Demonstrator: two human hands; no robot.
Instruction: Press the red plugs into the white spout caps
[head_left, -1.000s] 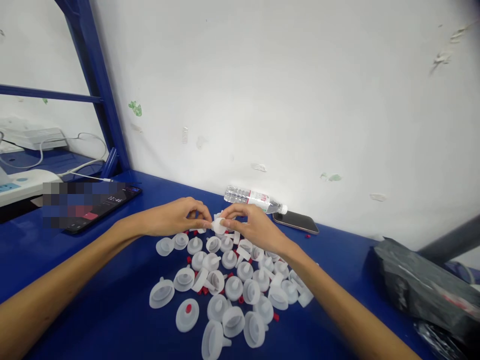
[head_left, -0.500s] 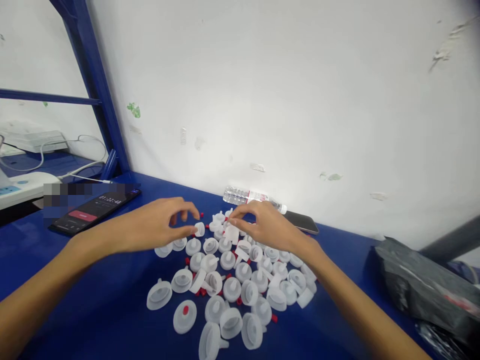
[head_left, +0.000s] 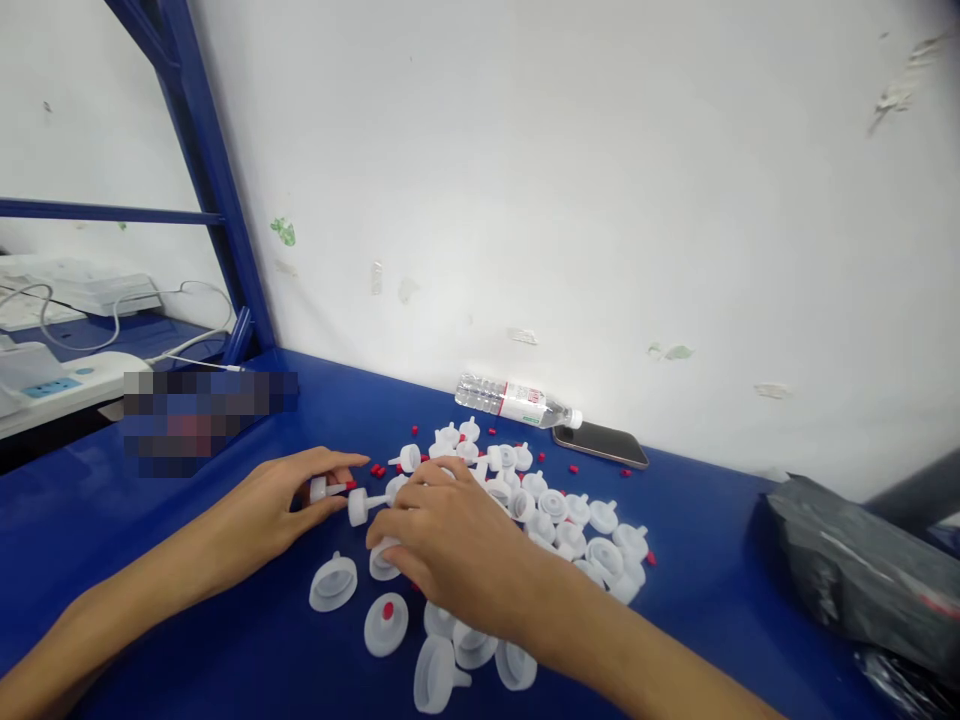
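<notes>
My left hand curves its thumb and fingers around a white nozzle cap with a red tip on its spout. Right beside that thumb lies another nozzle cap, its spout to the right. Over the pile, my right hand is palm down, with thumb and index finger closed on a white nozzle cap. Its other fingertips are partly hidden. In front lie a wide nozzle cap and one showing a red tip.
Several more nozzle caps and small red tips cover the blue table. Behind them lie a water bottle and a phone, near the white wall. A dark plastic bag is at right, a power strip at left.
My left hand has moved left and down and now has a red-tipped nozzle cap between its fingers. My right hand has come from the back of the pile toward the front left.
</notes>
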